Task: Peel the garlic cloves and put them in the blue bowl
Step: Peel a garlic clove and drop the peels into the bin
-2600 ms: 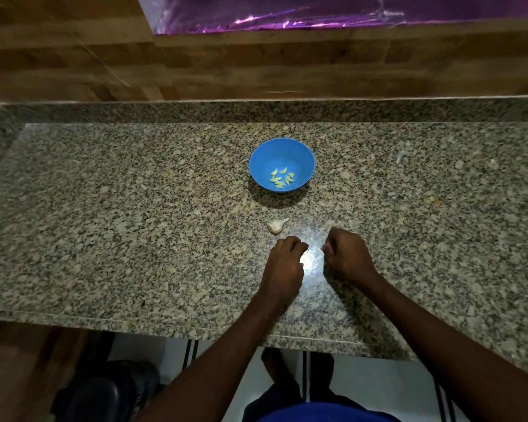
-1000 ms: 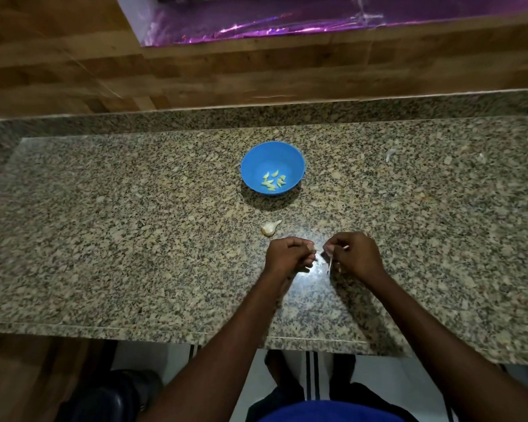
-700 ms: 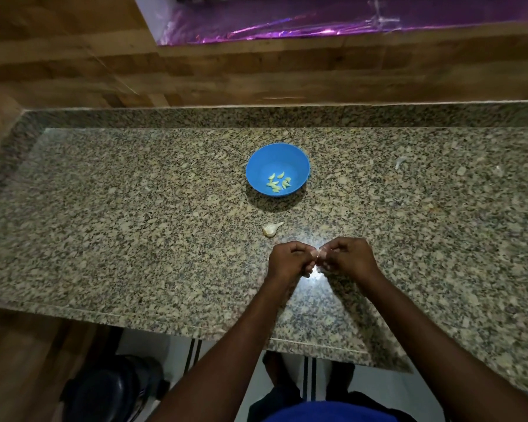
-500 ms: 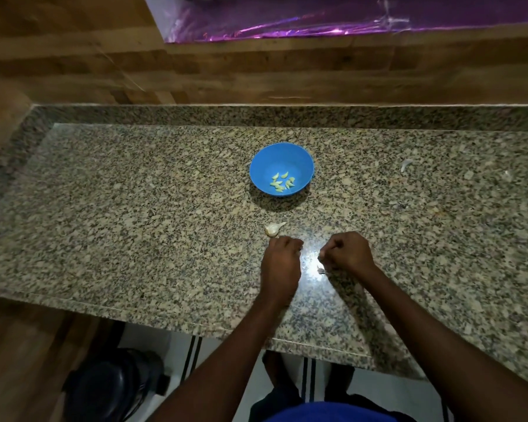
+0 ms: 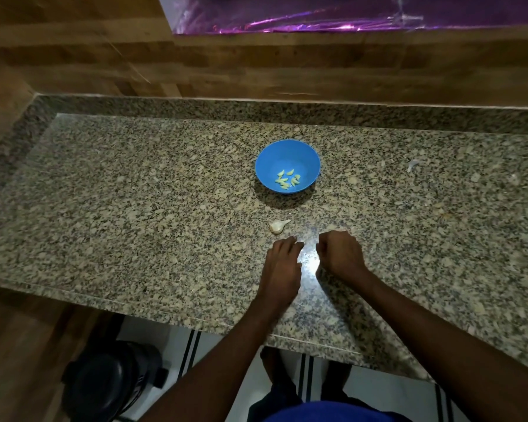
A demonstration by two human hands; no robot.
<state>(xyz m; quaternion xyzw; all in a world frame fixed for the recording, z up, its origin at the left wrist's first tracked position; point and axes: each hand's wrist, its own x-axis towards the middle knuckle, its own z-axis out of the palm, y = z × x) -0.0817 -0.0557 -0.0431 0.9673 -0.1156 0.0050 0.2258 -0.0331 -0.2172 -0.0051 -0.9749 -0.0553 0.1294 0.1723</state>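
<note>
This looks like a home kitchen. A long speckled granite desk [image 5: 134,208] runs along a wall, with a raised granite lip at its back and left end. Wood-grain panelling [image 5: 256,65] covers the wall behind it, and a strip of shiny purple film [image 5: 348,16] sits above that. On the stone stand a small blue bowl [image 5: 308,159] holding peeled garlic cloves [image 5: 287,180] and, nearer, one unpeeled clove [image 5: 277,226]; bits of papery skin [image 5: 412,165] lie off to the right. Below the desk's front edge are pale floor tiles [image 5: 153,333] with dark stripes, and a dark round bin [image 5: 110,382] stands there.
</note>
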